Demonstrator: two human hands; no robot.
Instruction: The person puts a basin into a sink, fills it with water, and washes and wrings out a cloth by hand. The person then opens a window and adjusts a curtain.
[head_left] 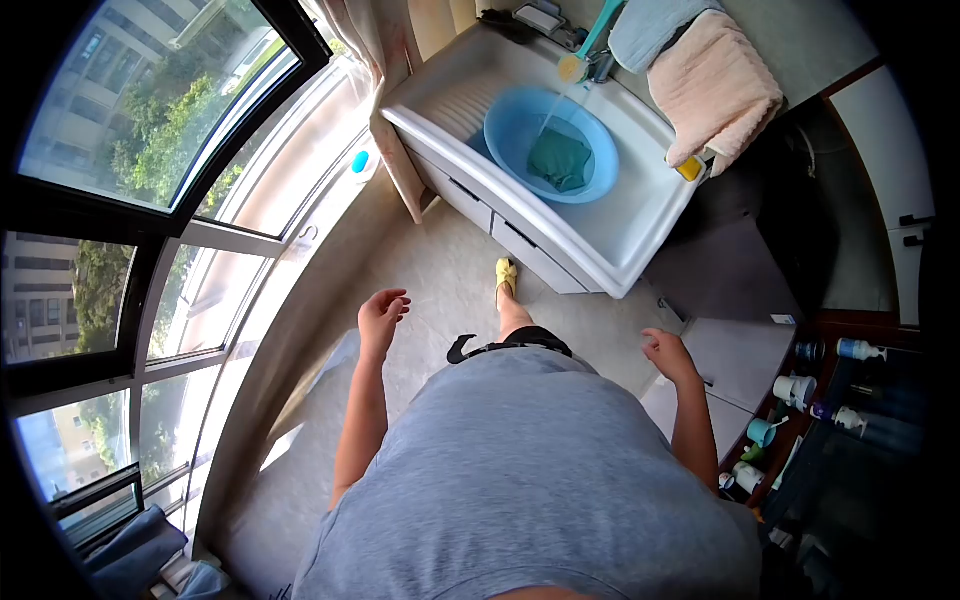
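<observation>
Left hand (381,322) and right hand (668,353) hang well apart, each with fingers loosely parted and bent; water (551,113) runs into the basin (507,130), over a cloth (560,162), in the sink (634,195)

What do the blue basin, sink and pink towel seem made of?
Blue basin: probably plastic, smooth with a slight sheen. Sink: likely glazed ceramic, white and glossy, though resin is possible. Pink towel: seemingly terry cloth, matt and fuzzy.
</observation>
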